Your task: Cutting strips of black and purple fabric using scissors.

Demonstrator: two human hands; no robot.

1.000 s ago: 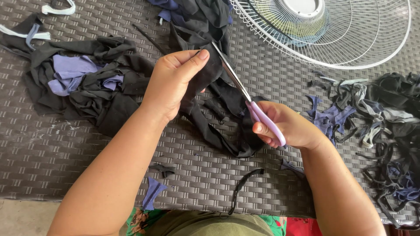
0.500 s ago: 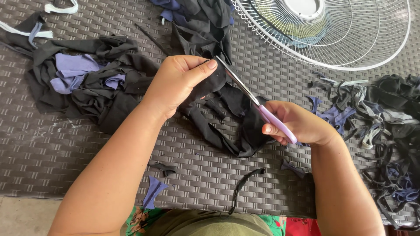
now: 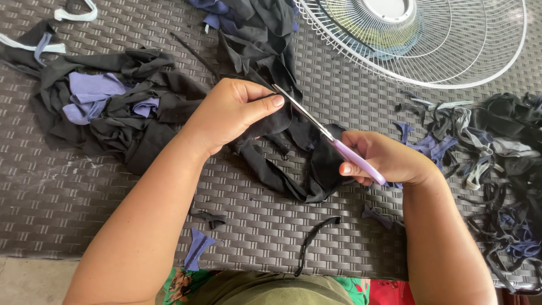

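Observation:
My left hand [image 3: 234,110] pinches a piece of black cloth [image 3: 305,164] that hangs down onto the dark woven table [image 3: 84,192]. My right hand [image 3: 389,158] grips purple-handled scissors [image 3: 324,133], their steel blades pointing up-left and meeting the cloth just beside my left thumb. The cloth droops in loops between the two hands.
A heap of black and lilac fabric [image 3: 107,107] lies at the left. Cut strips [image 3: 497,164] are piled at the right. A white wire fan guard [image 3: 418,39] rests at the top right. Small scraps [image 3: 197,245] lie near the table's front edge.
My right hand with the scissors has drifted right and slightly down, then held there. The left hand keeps its pinch on the black cloth.

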